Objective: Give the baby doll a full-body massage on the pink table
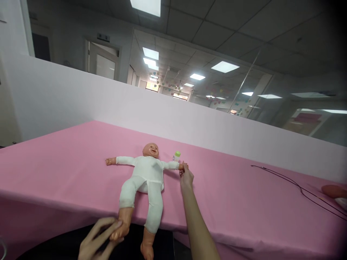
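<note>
A baby doll (148,171) with a white cloth body lies face up on the pink-covered table (222,202), its arms spread wide. Its lower legs hang over the table's front edge. My left hand (99,238) is closed around the doll's foot at the left, fingers on top and thumb side partly hidden. At the doll's outstretched arm on the right, my right hand (186,177) pinches the small doll hand. Just beyond that arm stands a small white bottle with a green cap (176,156).
A thin dark cable (287,182) runs across the table's right side. Near the right edge lies a brownish-orange rounded object (333,191), partly cut off. Behind the table rises a white low wall (168,119) with glass above it.
</note>
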The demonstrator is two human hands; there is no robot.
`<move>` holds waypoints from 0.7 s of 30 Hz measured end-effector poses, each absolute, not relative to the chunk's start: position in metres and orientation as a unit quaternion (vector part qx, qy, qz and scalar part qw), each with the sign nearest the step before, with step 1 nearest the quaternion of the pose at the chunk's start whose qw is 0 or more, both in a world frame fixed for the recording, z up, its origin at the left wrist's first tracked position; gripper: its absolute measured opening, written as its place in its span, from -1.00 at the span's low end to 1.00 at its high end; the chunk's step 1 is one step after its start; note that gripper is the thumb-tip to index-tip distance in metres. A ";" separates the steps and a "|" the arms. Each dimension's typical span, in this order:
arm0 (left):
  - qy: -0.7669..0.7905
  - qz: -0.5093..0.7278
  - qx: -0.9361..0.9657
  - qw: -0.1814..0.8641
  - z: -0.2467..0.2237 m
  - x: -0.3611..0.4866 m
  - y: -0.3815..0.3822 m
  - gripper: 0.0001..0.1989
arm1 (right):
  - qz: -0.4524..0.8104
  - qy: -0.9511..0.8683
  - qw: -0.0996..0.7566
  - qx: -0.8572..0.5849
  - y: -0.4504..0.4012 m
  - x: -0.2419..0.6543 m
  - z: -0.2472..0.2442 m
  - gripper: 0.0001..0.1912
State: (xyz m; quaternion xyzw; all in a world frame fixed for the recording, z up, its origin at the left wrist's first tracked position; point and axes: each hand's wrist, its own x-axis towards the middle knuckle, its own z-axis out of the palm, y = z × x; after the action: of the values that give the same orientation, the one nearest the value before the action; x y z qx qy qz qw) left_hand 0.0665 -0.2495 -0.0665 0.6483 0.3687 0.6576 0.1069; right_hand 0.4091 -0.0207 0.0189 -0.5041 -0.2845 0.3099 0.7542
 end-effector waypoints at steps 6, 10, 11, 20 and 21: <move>0.398 0.627 0.605 0.287 0.020 0.061 -0.159 -0.68 | 0.369 -0.405 0.717 -0.431 -0.027 0.351 0.049 -0.60; 0.382 0.590 0.576 0.418 0.047 0.084 -0.094 -0.60 | 0.329 -0.604 0.559 -0.464 -0.039 0.306 0.048 -0.62; 0.378 0.582 0.573 0.436 0.050 0.088 -0.086 -0.59 | 0.301 -0.635 0.539 -0.464 -0.040 0.301 0.048 -0.65; 0.418 0.580 0.582 0.387 -0.010 0.036 -0.181 -0.64 | 0.357 -0.353 0.697 -0.512 -0.013 0.371 0.052 -0.63; 0.421 0.579 0.590 0.373 -0.027 0.029 -0.199 -0.66 | 0.352 -0.331 0.703 -0.521 -0.013 0.382 0.047 -0.63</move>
State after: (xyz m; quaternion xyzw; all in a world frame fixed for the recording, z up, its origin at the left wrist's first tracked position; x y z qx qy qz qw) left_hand 0.0294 -0.1990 -0.0268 0.5895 0.4214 0.5794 0.3731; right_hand 0.3815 -0.0127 0.0468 -0.5209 -0.3314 0.3520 0.7035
